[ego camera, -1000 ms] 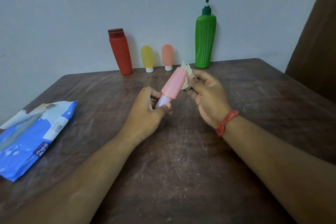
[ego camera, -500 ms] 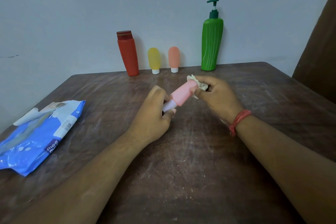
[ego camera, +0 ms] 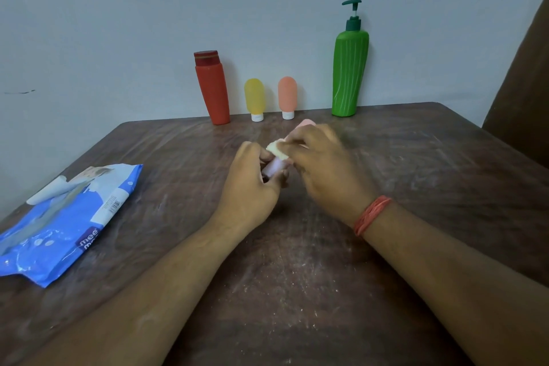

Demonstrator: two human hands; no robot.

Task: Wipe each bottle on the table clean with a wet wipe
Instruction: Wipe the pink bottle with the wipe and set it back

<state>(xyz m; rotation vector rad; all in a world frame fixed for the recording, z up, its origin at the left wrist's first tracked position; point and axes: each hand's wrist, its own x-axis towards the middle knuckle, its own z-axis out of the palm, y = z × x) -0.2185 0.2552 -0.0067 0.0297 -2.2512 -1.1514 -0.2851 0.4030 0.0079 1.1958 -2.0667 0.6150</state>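
A small pink bottle was held above the middle of the wooden table, its white cap end gripped by the left hand, while a folded wet wipe was clamped around its body by the right hand. Four other bottles were lined up along the far edge.
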